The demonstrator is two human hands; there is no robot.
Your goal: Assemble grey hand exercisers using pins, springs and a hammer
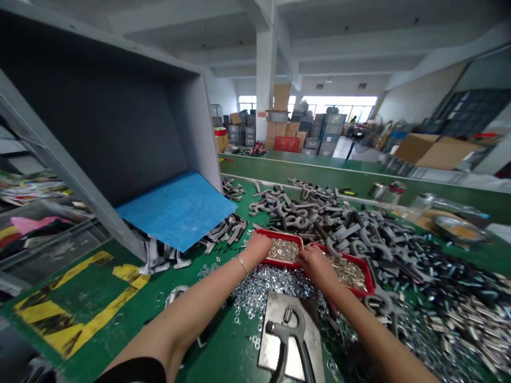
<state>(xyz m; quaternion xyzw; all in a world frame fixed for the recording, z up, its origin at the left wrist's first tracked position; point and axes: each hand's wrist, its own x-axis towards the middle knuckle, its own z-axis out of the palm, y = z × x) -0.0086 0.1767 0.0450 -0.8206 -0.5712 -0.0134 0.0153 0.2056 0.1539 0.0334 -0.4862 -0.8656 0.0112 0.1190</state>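
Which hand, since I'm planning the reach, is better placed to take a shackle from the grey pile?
Probably the right: the right hand sits at the red trays' junction, beside the grey shackle pile. The left hand is further off, with a tray between it and the pile.

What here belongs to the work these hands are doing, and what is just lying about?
At the work: left hand; right hand; two red trays of small metal parts; loose washers.

Lying about: heaped metal shackles; blue mat; cardboard boxes.
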